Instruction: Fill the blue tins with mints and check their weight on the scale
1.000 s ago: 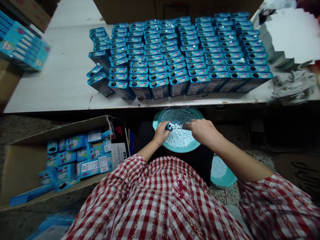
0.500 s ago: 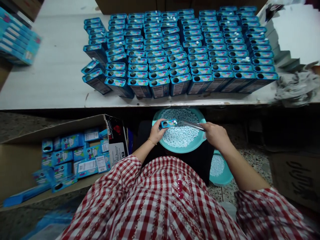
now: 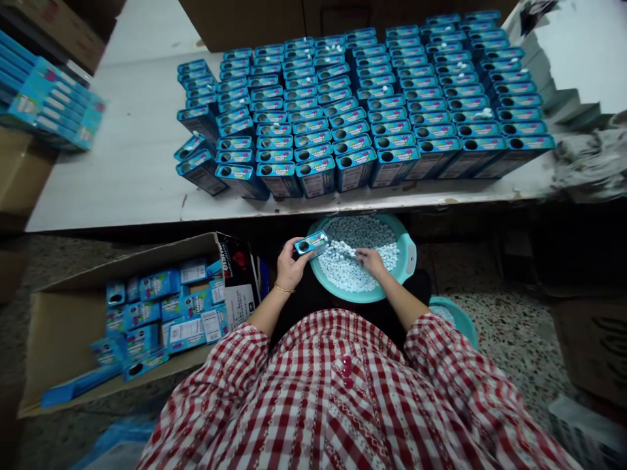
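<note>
My left hand [image 3: 288, 267] grips a small blue candy tin [image 3: 310, 244] above the left side of a turquoise basin. The dark round opening in the tin's top faces up, and a white piece lies at its right end. My right hand [image 3: 372, 262] is closed round a metal scoop [image 3: 357, 254], low over the basin. White candies are heaped on the scoop, close to the tin's right end and apart from the opening. Many small white candies [image 3: 350, 279] fill the turquoise basin [image 3: 410, 251], which rests on my lap.
Rows of upright blue tins [image 3: 313, 171] stand on the white table [image 3: 122, 189], some with loose white pieces on top. At left, a cardboard box [image 3: 49, 339] holds more tins. A second turquoise basin [image 3: 467, 320] sits lower right. Stacked blue packs [image 3: 63, 108] lie at the table's left.
My right hand has moved left and inward, and the scoop now carries a heap of candies. My left hand has shifted slightly left with the tin, now tilted. The view has shifted too.
</note>
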{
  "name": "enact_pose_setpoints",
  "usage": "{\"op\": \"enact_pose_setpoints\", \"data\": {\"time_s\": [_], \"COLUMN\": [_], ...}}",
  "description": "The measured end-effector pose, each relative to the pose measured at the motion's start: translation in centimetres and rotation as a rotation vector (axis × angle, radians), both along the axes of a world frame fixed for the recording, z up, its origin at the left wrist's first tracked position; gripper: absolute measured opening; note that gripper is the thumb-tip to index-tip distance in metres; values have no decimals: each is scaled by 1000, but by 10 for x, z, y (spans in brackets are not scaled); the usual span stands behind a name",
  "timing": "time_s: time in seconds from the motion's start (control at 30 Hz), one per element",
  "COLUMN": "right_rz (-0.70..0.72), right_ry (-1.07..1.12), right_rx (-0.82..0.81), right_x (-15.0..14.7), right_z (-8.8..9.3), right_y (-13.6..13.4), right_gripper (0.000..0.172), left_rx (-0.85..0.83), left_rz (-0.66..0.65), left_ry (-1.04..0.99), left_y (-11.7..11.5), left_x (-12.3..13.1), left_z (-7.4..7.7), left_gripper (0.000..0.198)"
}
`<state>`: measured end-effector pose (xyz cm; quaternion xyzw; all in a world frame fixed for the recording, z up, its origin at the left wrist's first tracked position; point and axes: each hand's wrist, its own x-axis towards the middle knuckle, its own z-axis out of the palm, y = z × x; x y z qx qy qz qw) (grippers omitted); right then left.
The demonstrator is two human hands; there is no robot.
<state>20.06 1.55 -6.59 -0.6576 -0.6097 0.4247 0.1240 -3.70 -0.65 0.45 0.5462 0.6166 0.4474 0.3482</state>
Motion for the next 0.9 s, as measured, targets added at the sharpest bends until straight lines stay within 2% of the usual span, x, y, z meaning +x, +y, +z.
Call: {"op": "enact_pose_setpoints", "data": {"time_s": [0.13,0.23,0.3,0.37,0.43,0.53,0.63,0.73,0.83,0.9], "right_rz": [-61,-42,46,197,359,548,657,690,642,583], "right_ry": [68,123,106,-28,-265,-599,-749,-790,-801,-776], "right_rx": [-30,-2,43,105,150,145,113,113,136,151], "right_x": [32,51,55,51,39,15,-5,-13,3,24], "right_z": [31,69,99,129,156,184,202,215,217,207], "right_y": [-2,-4,-4,-3,-2,-1,-1,-3,-5,-5], "right_gripper": [34,35,33,33,36,40,35,35,38,41], "left_rx": [5,-1,-4,-3,5,21,23,28,29,27], "left_rz": [2,-36,-82,-135,-182,-223,-250,-257,-239,-233], "left_ry": [-4,25,65,115,159,207,242,249,206,159], "left_y": [3,5,6,6,6,4,2,2,4,5], "left_x": [4,15,26,37,47,56,58,56,52,49], "left_z": [-4,-9,-12,-15,-15,-15,-15,-17,-20,-22], "left_gripper": [36,36,35,34,34,35,35,36,34,34]}}
